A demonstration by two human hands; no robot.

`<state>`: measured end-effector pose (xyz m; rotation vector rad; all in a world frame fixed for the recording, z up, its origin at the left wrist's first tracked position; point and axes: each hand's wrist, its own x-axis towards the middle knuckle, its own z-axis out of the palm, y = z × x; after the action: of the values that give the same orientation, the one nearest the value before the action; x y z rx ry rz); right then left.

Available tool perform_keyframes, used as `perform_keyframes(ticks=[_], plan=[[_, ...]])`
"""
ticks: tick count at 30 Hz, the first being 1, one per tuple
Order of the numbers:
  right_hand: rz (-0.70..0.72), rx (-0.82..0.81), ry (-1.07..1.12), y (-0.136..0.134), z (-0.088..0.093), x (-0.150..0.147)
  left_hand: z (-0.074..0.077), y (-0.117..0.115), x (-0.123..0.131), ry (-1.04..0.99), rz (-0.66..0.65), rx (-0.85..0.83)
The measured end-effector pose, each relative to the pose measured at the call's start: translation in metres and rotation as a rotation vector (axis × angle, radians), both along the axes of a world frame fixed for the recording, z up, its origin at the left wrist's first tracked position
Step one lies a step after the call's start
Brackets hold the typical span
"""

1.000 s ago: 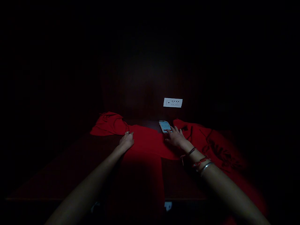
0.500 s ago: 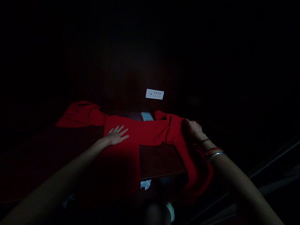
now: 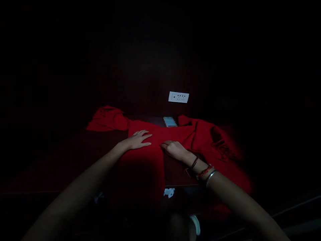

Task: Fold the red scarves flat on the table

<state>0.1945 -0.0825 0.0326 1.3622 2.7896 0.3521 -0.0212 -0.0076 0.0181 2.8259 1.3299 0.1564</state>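
A long red scarf [image 3: 173,134] lies across a dark table, its middle folded into a flat band. Dark fringe shows on its right part, while its left end is bunched up. My left hand [image 3: 136,140] rests palm down on the band with fingers spread. Just to the right, my right hand [image 3: 175,150] has its fingers closed at the band's near edge, pinching the cloth there. One length of scarf hangs over the front edge below my left hand; another drapes off the table to the right, partly behind my right forearm.
A white socket plate [image 3: 178,97] is on the dark wall behind. Near the wall lies a pale, pixelated flat object [image 3: 170,122]. Below the table's front edge is a crumpled white thing [image 3: 169,192]. Deep shadow hides the sides.
My right hand has let go of the scarf's right part and moved left to the band's near edge. The fringe there now shows. My left hand remains flat; the view has shifted left.
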Motion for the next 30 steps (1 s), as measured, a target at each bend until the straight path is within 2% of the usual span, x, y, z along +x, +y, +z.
perform_keyframes(ticks=[2, 4, 7, 9, 14, 18, 20, 22, 26, 28, 30], plan=[[-0.012, -0.001, 0.078, 0.007, -0.004, 0.005, 0.009, -0.006, -0.002, 0.022, -0.102, 0.052], [0.010, 0.000, 0.224, 0.015, -0.004, 0.013, 0.015, -0.011, 0.000, 0.060, -0.150, 0.078], [0.059, -0.011, 0.440, 0.025, -0.005, 0.022, 0.015, -0.013, 0.005, 0.095, -0.174, 0.137], [0.079, -0.031, 0.500, 0.028, -0.007, 0.024, 0.012, -0.012, 0.008, 0.101, -0.179, 0.185], [0.173, -0.031, 0.450, 0.026, -0.005, 0.021, 0.010, -0.011, 0.011, 0.115, -0.203, 0.252], [0.149, 0.056, 0.256, 0.025, -0.006, 0.019, 0.015, -0.014, 0.008, 0.097, -0.247, 0.234], [0.154, 0.042, 0.202, 0.026, -0.006, 0.020, 0.017, -0.015, 0.005, 0.073, -0.270, 0.186], [0.190, -0.003, 0.197, 0.026, -0.006, 0.023, 0.017, -0.015, 0.003, 0.032, -0.229, 0.146], [0.230, -0.107, 0.283, 0.027, -0.004, 0.025, 0.008, -0.010, 0.001, 0.020, 0.008, 0.041], [0.160, -0.075, 0.360, 0.028, -0.002, 0.021, 0.001, -0.006, 0.002, 0.080, 0.098, -0.102], [0.040, -0.002, 0.426, 0.028, -0.003, 0.016, -0.004, -0.004, 0.002, 0.108, 0.135, -0.206]])
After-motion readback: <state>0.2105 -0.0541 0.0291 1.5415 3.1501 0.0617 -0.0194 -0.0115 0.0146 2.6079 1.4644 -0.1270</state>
